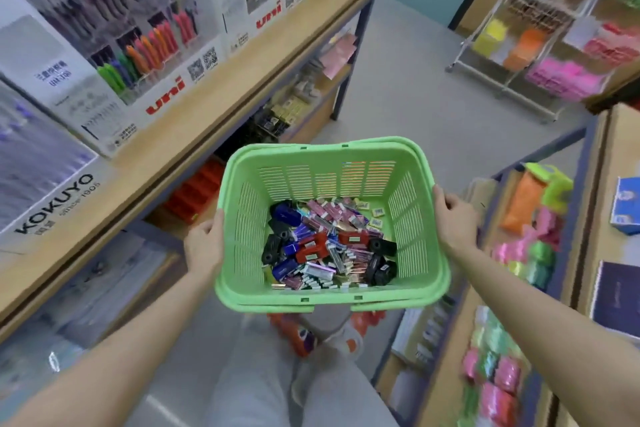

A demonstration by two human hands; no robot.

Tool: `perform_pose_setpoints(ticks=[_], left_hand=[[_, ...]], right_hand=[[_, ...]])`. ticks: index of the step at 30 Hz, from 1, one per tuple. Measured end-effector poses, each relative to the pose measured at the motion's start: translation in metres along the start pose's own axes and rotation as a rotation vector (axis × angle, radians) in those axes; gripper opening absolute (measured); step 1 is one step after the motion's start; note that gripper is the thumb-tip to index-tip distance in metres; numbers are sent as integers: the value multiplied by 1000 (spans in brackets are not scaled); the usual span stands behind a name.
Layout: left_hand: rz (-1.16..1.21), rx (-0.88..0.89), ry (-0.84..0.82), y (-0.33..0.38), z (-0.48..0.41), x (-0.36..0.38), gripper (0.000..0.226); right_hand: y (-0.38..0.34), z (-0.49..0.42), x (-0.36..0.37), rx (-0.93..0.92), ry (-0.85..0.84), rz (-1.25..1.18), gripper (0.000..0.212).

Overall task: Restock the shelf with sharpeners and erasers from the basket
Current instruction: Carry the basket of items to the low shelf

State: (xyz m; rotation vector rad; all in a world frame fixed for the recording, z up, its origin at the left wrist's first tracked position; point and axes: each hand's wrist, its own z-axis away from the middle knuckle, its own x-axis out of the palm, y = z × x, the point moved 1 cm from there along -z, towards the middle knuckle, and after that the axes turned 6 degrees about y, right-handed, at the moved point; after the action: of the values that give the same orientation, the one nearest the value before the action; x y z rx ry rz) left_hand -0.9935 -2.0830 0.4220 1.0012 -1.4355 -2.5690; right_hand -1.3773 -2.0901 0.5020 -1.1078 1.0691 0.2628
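I carry a green plastic basket point(311, 180) in front of me at waist height. My left hand point(204, 246) grips its left rim and my right hand point(453, 222) grips its right rim. Inside lies a jumbled heap of sharpeners point(313, 250) in red, blue and black, mixed with small wrapped erasers point(375, 211). On my left stands the shelf unit point(221, 121) with a wooden top and lower levels holding small packed goods point(294, 107).
Pen display stands point(138, 45) fill the top of the left shelf. A second shelf unit point(519, 288) with colourful ribbon rolls is at my right. A wire rack point(526, 38) with bright paper stands further down the aisle. Grey floor point(408, 87) lies ahead.
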Motion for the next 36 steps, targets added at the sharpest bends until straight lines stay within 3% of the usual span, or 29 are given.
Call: perform_pose_setpoints(ticks=[5,10,18,27,36], left_hand=[[-14,-79,2,0,-27,1,46],[-39,-89,-56,-6,-59,4,44],[-64,-113,-22,-18,-84,36,51],[-87,-231,100,-40,-67,121,48],[-105,-268,64,-83,-94,224,55]], right_hand=[[-25,-34,37,-27,-67,53,51],[-24,-62,83,-57,-74,11,64],[-17,-108,129,-78,-131,47,54],[21,-201,182,-167,-327,-27,55],[92,-281,263,-140,-389,-3,71]])
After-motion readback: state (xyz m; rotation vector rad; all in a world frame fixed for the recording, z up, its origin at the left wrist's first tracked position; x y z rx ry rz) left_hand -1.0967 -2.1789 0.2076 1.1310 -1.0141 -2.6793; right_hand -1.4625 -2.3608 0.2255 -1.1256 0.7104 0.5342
